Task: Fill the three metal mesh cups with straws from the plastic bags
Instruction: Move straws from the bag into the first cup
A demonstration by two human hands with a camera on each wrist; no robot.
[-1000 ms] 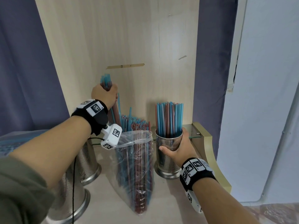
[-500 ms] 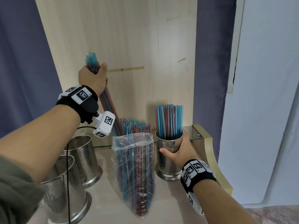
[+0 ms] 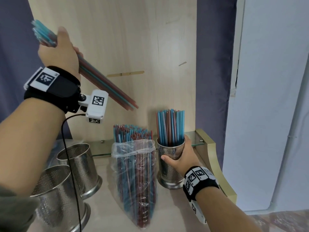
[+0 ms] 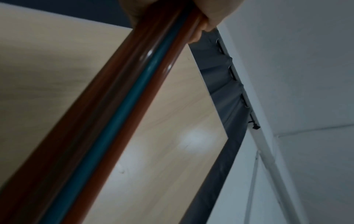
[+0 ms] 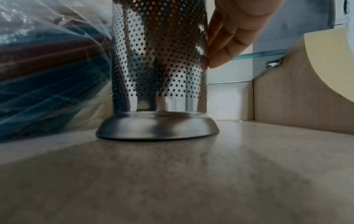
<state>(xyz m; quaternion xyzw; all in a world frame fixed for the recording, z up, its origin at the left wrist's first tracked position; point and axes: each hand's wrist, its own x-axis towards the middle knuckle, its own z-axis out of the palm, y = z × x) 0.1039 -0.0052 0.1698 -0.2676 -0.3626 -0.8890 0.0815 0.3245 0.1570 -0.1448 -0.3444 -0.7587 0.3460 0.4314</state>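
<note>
My left hand (image 3: 58, 49) is raised high at the left and grips a bundle of blue and red-brown straws (image 3: 107, 84), which slants down to the right, its lower ends in the air above the bag. The left wrist view shows the same bundle (image 4: 118, 121) running down from my fist. An open clear plastic bag (image 3: 135, 178) full of straws stands at the middle. To its right, my right hand (image 3: 180, 158) holds a perforated metal cup (image 3: 170, 169) with straws upright in it; its base (image 5: 157, 127) stands on the shelf. Two more mesh cups (image 3: 78, 166) (image 3: 55, 198) stand at the left.
A light wooden back panel (image 3: 133, 47) rises behind everything, with a glass ledge (image 3: 195, 139) at its foot. A curved cream side wall (image 3: 217, 168) bounds the shelf on the right. A black cable (image 3: 70, 161) hangs from my left wrist over the two left cups.
My left hand has risen up and to the left, pulling the straw bundle fully out of the bag and tilting it. The right hand stays on the right cup.
</note>
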